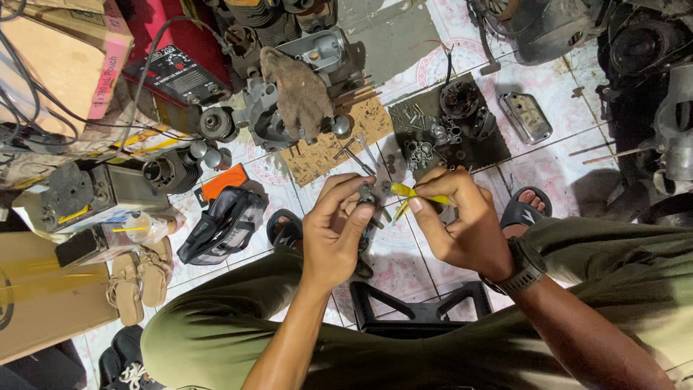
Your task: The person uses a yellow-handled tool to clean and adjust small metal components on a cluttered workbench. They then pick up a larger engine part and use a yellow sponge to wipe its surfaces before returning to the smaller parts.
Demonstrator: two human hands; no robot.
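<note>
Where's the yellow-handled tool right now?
In the head view, just right of centre: the yellow-handled tool is pinched in the right hand, its tip pointing left at the small metal part held by the left hand.

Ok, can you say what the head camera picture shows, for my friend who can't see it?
A seated person's left hand holds a small grey metal part while the right hand pokes it with a yellow-handled tool. Around them on the tiled floor lie engine parts, a dark tray of small pieces and sandals.
</note>
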